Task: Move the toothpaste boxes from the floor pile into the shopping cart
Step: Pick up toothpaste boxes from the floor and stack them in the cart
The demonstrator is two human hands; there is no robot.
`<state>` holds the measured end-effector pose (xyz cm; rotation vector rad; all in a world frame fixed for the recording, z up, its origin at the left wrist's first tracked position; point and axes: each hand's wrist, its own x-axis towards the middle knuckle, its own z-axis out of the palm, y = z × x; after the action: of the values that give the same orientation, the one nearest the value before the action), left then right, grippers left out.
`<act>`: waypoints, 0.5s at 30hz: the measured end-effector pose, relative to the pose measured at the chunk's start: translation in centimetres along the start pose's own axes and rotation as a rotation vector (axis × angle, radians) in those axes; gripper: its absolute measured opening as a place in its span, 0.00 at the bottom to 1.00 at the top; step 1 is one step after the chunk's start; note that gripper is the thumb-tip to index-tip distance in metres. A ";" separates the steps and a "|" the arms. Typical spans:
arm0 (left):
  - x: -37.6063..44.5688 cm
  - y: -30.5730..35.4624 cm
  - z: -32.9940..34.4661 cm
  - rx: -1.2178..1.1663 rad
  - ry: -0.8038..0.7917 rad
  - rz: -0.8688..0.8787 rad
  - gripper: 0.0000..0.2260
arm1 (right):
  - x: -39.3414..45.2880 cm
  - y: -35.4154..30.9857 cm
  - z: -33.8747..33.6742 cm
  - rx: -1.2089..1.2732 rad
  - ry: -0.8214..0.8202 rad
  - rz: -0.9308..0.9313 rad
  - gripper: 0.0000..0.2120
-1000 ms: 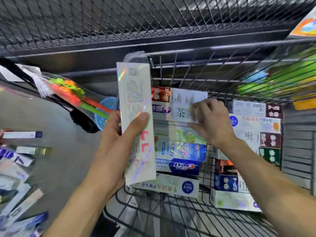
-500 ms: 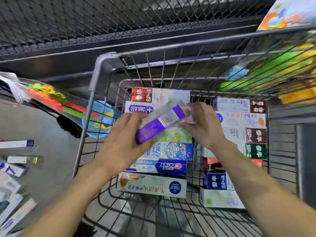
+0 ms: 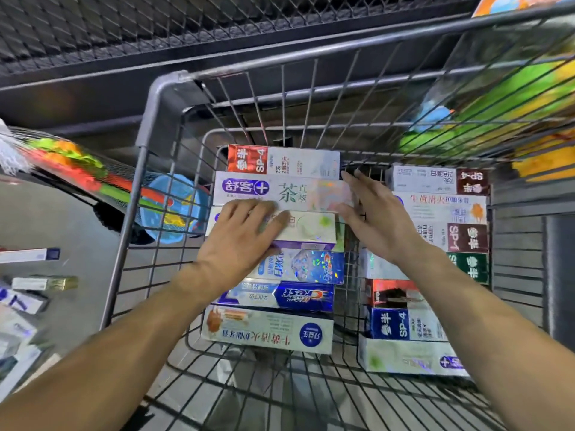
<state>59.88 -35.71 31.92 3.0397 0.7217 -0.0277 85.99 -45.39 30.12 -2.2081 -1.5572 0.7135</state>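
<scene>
The wire shopping cart (image 3: 146,144) holds two rows of flat, glossy cardboard toothpaste boxes (image 3: 270,329), lying side by side at 12 to 3 o'clock. The left hand (image 3: 239,237) rests flat, fingers straight, on a white box (image 3: 306,228); the right hand (image 3: 378,219), fingers extended, touches that row's end and holds nothing. More boxes (image 3: 29,255) lie scattered on the smooth grey floor at 9 o'clock.

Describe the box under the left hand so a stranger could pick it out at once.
Start at the wire shopping cart and take the left-hand row of toothpaste boxes. Third from the far end, under the left hand, lies a pale box. Unlike its neighbours it has a faint green swirl and a purple side edge.
</scene>
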 end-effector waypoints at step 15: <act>-0.3 -0.7 1.5 0.117 -0.107 0.006 0.36 | 0.0 -1.0 -0.4 -0.091 -0.058 0.034 0.30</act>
<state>59.25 -35.29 30.43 3.1204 0.7284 -0.2388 85.47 -45.01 31.01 -2.3032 -1.6139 0.7367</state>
